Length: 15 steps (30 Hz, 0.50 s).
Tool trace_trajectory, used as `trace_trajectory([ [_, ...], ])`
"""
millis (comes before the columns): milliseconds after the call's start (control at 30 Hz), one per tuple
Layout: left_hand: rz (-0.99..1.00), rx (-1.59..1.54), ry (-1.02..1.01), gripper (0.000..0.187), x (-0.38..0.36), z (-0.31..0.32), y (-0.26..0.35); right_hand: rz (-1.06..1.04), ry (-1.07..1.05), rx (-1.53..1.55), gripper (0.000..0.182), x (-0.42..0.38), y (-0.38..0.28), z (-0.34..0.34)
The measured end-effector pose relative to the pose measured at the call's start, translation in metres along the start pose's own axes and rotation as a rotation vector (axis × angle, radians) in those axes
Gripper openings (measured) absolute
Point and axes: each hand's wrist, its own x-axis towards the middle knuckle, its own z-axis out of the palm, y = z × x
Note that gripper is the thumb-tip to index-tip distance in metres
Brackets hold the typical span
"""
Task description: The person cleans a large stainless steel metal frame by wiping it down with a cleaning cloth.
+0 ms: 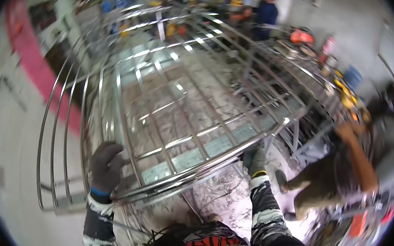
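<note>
Head view: a barred metal frame [177,142] is spanning the centre. The gloved left hand [106,166] is showing curled fingers at its near left end; whether it is gripping, I cannot tell. The right hand [255,161] is reaching the near right edge, its closure being unclear.

We are in a metal workshop: a shiny barred frame [179,141] spreads out beyond our gloved left fingers [114,149], and a bench [322,92] strewn with yellow tools [347,96] stands well to their right.
</note>
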Motion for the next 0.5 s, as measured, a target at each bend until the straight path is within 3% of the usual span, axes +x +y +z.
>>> trace_trajectory([
  [33, 0.003, 0.088, 0.029, 0.021, 0.001, -0.018, -0.002, 0.067, 0.069, 0.007, 0.033, -0.029, -0.014, 0.021],
  [100, -0.069, 0.057, 0.028, 0.020, -0.002, -0.043, -0.025, -0.005, -0.011, 0.014, 0.029, -0.021, 0.016, 0.000],
  [133, -0.096, 0.054, -0.006, 0.019, -0.002, -0.057, -0.032, -0.052, 0.040, -0.146, 0.028, -0.020, 0.029, -0.011],
  [167, -0.076, 0.038, -0.008, 0.019, -0.002, -0.067, -0.034, -0.065, 0.129, -0.289, 0.035, -0.032, 0.036, -0.004],
  [300, -0.024, 0.069, -0.038, 0.018, -0.004, -0.104, -0.067, -0.077, 0.138, -0.442, 0.052, -0.076, 0.082, 0.023],
  [433, 0.080, 0.132, -0.124, 0.016, -0.001, -0.124, -0.096, -0.121, 0.057, -0.284, 0.059, -0.114, 0.146, 0.029],
  [500, 0.255, 0.118, -0.113, 0.017, 0.002, -0.124, -0.091, -0.037, 0.048, -0.267, 0.056, -0.115, 0.185, 0.019],
])
